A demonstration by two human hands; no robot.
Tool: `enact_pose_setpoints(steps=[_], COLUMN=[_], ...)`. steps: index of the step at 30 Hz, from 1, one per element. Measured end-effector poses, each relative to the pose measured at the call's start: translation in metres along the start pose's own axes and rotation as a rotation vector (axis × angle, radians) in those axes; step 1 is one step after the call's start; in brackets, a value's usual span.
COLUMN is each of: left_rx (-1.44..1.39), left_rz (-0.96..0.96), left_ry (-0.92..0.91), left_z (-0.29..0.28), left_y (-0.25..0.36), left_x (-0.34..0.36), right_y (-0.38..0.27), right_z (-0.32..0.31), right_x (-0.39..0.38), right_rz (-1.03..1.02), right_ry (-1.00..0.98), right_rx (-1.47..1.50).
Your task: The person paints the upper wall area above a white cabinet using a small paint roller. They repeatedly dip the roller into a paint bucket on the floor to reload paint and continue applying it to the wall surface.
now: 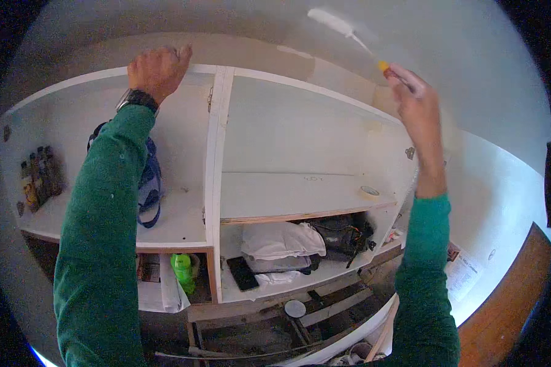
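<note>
The right hand (415,92) is raised at the far right, and its grip is closed around the yellow and red handle (383,65) of a small paint roller (332,22), whose white end points left, close to a pale surface (471,73). The left hand (158,72) is at the top edge of the white cabinet (219,153) with bent fingers, but I cannot tell whether its grip holds this edge or only rests there. Inside, a tape roll (368,192) lies on the right shelf (275,192).
</note>
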State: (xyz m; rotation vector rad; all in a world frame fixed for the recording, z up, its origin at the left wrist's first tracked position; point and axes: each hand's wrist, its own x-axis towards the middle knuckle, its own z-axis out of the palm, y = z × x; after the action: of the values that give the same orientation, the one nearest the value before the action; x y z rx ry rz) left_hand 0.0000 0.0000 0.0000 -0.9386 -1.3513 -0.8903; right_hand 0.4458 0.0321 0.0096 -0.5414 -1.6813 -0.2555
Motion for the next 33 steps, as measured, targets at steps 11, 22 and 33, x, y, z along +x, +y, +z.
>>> enact_pose_setpoints(steps=[11, 22, 33], left_rx=[-0.01, 0.005, -0.063], left_rz=[-0.02, -0.032, -0.094], left_ry=[-0.033, -0.129, -0.15], left_z=[-0.006, -0.023, -0.029], left_y=[0.009, -0.005, 0.004], left_x=[-0.002, -0.004, -0.004], right_y=[0.113, 0.007, -0.079], right_z=[0.221, 0.124, 0.049], right_x=[0.161, 0.059, -0.039], right_rz=[-0.333, -0.076, 0.03], right_ry=[-0.111, -0.012, 0.173], right_rx=[-0.926, -0.126, -0.041])
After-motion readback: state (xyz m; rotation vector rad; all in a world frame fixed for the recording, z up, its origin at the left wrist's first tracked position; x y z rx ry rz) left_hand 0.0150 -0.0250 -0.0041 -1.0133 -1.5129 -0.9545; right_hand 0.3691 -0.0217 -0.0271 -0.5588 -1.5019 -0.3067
